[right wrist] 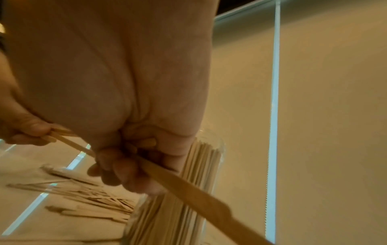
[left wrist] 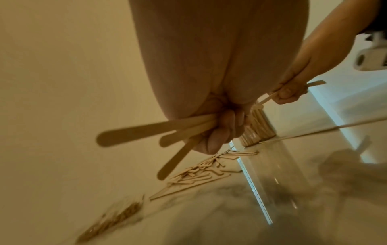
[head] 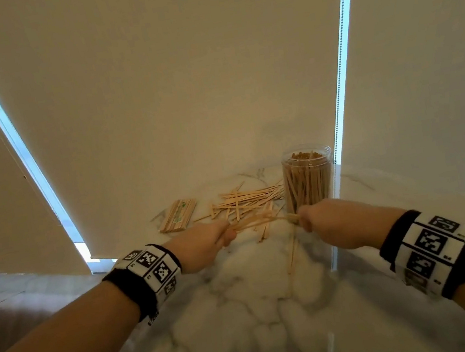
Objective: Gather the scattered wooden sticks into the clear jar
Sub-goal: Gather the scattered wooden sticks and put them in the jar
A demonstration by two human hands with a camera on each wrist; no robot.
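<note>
Your left hand (head: 205, 245) and right hand (head: 321, 222) each pinch an end of one bundle (head: 258, 222) of sticks, likely to square it for the jar (head: 307, 177) just behind; the pile (head: 247, 201) waits beside it.

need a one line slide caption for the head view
Both hands, left hand and right hand, grip a bundle of wooden sticks beside the stick-filled clear jar.

White marble-look tabletop (head: 255, 309) w/ grey veins. On it: clear cylindrical jar (head: 308, 177), upright, far right, packed w/ wooden sticks. Loose pile of flat pale wooden sticks (head: 247, 201) just left of jar. Wrapped flat bundle of sticks (head: 179, 215) further left. Single thin stick (head: 293, 253) nearer, apart.
</note>
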